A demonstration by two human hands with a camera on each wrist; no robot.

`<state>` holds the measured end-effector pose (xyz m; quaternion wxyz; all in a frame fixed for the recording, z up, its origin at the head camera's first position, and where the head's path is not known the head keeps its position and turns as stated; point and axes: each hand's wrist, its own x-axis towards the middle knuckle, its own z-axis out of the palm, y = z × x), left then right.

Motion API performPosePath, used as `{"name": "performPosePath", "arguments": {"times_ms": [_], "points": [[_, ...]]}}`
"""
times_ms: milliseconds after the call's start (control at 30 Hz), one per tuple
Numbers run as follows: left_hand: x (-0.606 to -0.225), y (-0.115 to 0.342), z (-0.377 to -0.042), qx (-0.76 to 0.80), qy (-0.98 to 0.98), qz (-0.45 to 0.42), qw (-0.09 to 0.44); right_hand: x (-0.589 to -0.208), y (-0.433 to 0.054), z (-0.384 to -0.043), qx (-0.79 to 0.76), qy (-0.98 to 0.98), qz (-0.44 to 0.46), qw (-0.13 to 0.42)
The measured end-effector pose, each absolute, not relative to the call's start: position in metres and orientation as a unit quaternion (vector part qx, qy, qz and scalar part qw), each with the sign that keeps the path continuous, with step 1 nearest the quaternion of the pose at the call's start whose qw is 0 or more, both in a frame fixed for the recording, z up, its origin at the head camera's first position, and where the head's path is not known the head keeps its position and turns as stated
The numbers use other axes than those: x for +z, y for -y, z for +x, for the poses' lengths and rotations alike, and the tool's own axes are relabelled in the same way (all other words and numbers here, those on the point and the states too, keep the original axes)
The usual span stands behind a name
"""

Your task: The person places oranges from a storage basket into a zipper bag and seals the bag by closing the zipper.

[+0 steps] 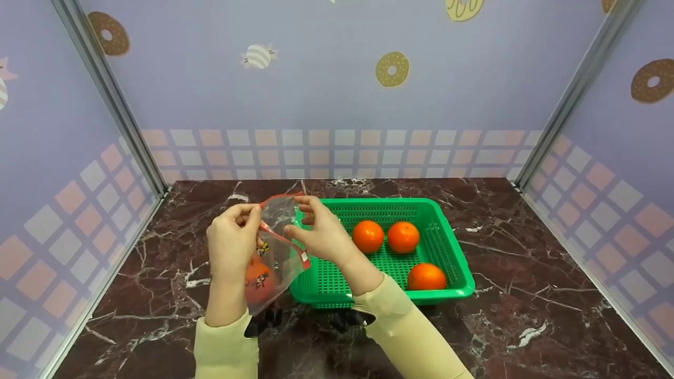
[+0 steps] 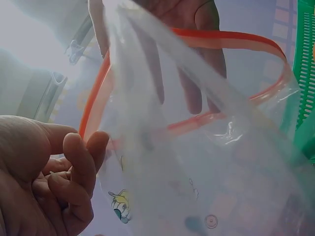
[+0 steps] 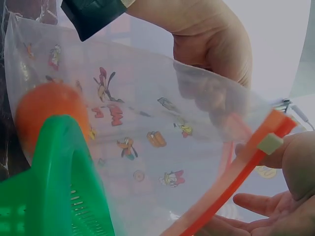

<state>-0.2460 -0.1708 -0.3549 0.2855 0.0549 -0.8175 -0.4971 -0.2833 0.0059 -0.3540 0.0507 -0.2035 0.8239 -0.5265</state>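
My left hand (image 1: 231, 245) pinches the rim of a clear slider zip bag (image 2: 211, 167) with an orange-red strip and cartoon prints. At the bag's parted mouth is my right hand (image 1: 324, 234), fingers extended and thumb apart. Its straight fingers (image 2: 189, 93) show through the plastic in the left wrist view; whether they touch the rim I cannot tell. A white slider (image 3: 270, 143) sits at one end of the strip. Low in the bag lies an orange (image 3: 51, 115), partly covered by the basket rim in the right wrist view.
A green plastic basket (image 1: 457, 247) stands right of the bag, partly behind my right hand. Inside it are three oranges (image 1: 403, 237). Both rest on a dark red marbled tabletop (image 1: 526, 316), enclosed by patterned walls (image 1: 326, 105) at the back and sides.
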Motion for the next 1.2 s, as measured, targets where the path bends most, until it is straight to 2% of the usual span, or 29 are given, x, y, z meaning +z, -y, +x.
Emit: {"name": "performPosePath", "arguments": {"times_ms": [1200], "points": [[-0.356,0.172,-0.246,-0.505,0.814,0.047,0.282,-0.363,-0.037,-0.282,-0.527,-0.822,-0.211,0.037]]}}
